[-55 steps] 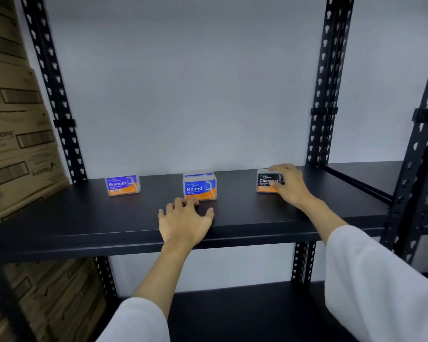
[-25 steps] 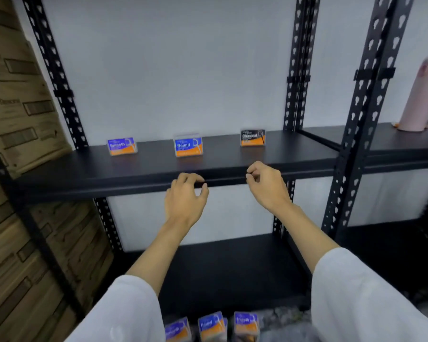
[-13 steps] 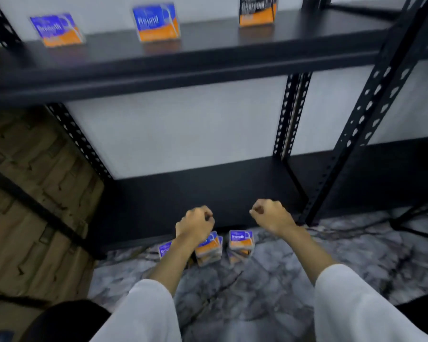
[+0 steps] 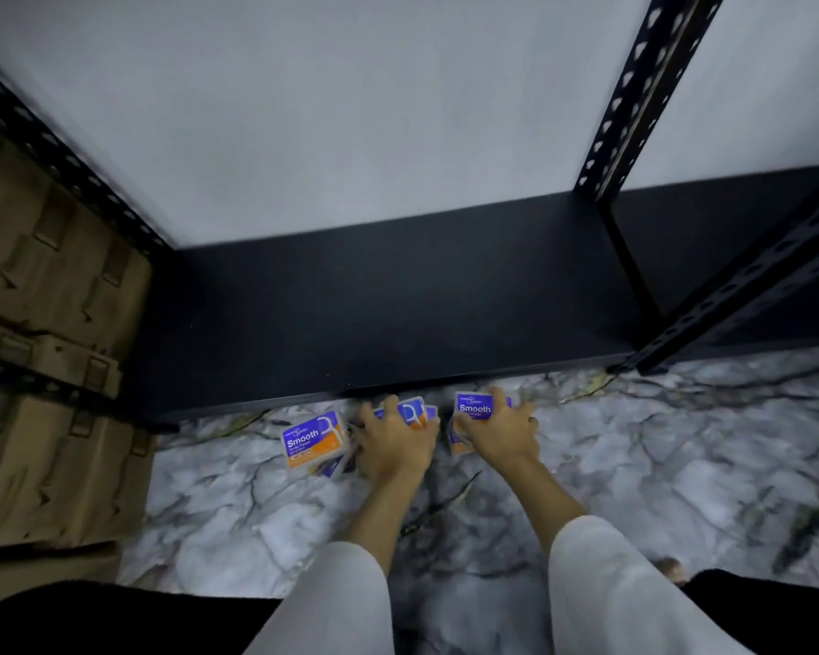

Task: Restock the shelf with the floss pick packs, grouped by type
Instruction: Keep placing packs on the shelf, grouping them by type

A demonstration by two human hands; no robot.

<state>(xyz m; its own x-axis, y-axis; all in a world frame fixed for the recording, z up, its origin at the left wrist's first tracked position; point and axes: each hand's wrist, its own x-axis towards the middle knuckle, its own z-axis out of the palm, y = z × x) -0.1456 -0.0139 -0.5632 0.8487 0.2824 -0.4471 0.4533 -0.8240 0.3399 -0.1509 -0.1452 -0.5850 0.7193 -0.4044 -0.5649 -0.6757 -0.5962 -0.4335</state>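
Currently both hands are low in the frame, just below centre, over a cluster of floss pick packs lying on the marble-patterned floor (image 4: 237, 503) in front of the bottom shelf board (image 4: 388, 304).

Left hand (image 4: 393, 442): fingers curled over a blue-and-orange pack (image 4: 410, 411); only part of its label shows between the fingers, type not legible. Thumb position not visible, so whether the pack is fully clasped or just covered cannot be told with certainty; fingers do wrap its top edge.

Right hand (image 4: 497, 432): fingers spread and curled around a pack labelled "Smooth" (image 4: 474, 405), which sticks up above the knuckles. Another pack edge (image 4: 457, 444) shows under this hand at its left side; type unreadable.

Loose stock: a second "Smooth" pack (image 4: 310, 439) lies tilted on the floor just left of the left hand, label up, not touched by either hand. More blue pack edges (image 4: 332, 465) poke out beneath it; count unclear.

Surroundings: black perforated upright (image 4: 634, 87) in the upper right, another upright (image 4: 62, 158) running diagonally at the upper left. Brown cardboard boxes (image 4: 43, 323) stacked along the left edge. White back wall (image 4: 327, 111) fills the top half. White sleeves (image 4: 625, 593) at the bottom of the frame; dark clothing at both lower corners. Motion blur toward the frame edges.
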